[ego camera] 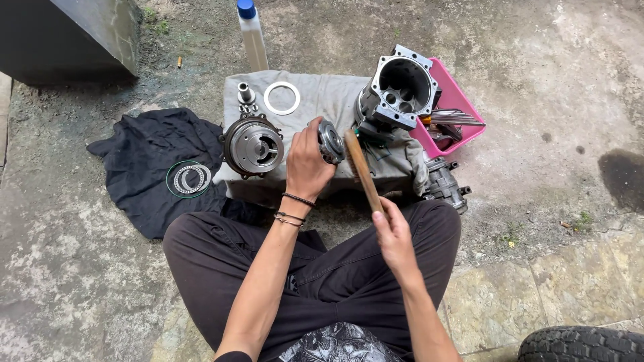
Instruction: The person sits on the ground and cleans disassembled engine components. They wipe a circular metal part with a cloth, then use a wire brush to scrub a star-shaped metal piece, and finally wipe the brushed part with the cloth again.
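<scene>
Grips closed — left hand on round metal part, right hand on wooden handle.

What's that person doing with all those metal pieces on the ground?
A person sits cross-legged on concrete. The left hand grips a round metal part, and the right hand holds a wooden handle whose top end is right against it. On the grey cloth lie a metal housing, a round plate and a white ring.

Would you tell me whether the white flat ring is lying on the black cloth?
No, the white flat ring lies on the grey cloth, apart from the black cloth.
</scene>
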